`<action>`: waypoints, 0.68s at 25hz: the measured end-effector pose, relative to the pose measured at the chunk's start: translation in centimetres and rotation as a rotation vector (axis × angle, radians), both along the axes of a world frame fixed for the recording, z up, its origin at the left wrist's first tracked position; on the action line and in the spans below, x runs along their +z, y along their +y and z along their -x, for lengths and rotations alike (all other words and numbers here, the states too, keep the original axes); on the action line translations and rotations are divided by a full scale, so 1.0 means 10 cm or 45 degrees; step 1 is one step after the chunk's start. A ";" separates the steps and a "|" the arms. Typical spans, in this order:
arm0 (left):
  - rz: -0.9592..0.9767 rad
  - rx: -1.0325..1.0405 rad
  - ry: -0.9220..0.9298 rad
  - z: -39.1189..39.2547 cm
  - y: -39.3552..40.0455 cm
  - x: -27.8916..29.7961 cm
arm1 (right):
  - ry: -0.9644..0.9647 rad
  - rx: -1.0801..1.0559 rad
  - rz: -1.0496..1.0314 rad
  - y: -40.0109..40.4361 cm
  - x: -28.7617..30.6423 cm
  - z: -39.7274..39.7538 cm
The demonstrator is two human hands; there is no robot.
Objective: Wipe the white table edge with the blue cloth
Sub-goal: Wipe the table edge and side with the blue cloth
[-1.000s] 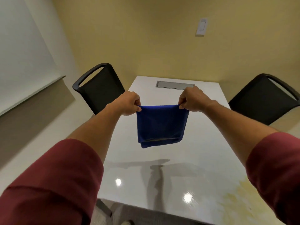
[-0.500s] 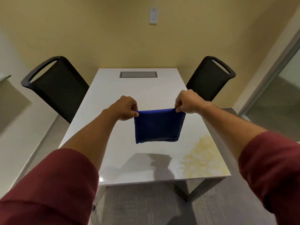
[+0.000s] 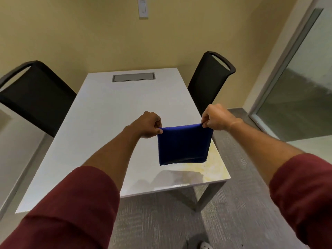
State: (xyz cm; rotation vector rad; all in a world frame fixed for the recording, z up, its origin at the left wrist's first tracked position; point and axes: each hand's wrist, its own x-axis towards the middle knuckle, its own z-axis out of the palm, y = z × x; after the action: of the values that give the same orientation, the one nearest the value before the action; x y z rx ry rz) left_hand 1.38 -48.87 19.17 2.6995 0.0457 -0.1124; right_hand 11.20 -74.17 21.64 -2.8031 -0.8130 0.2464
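A folded blue cloth (image 3: 183, 143) hangs in the air above the near right part of the white table (image 3: 100, 133). My left hand (image 3: 149, 125) pinches its upper left corner and my right hand (image 3: 216, 116) pinches its upper right corner, so the cloth is stretched flat between them. The cloth does not touch the table. A yellowish stain (image 3: 213, 169) lies on the tabletop near the front right corner, partly hidden behind the cloth. The table's near edge (image 3: 170, 190) runs below my hands.
A black chair (image 3: 34, 97) stands at the table's left side and another black chair (image 3: 209, 81) at its right. A grey cable hatch (image 3: 133, 77) sits at the far end. A glass panel (image 3: 296, 87) is on the right, grey floor (image 3: 179, 221) below me.
The view has pulled back and swung left, so the table's near edge and right corner now show. Both hands still hold the cloth, now over the table's right side.
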 end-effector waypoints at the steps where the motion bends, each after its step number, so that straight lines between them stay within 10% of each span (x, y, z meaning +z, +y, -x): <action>1: 0.006 0.016 0.005 -0.05 -0.10 -0.04 | -0.006 0.002 -0.005 -0.08 -0.03 -0.06; 17: 0.268 0.191 0.594 -0.96 -0.73 -0.58 | 0.707 0.180 0.316 -0.47 -0.62 -1.51</action>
State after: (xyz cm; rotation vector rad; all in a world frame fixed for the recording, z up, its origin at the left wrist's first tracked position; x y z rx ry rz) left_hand 11.02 -56.18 13.35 2.3956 0.3546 -0.6590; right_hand 26.26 -78.88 15.45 -2.6627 -0.8799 1.1558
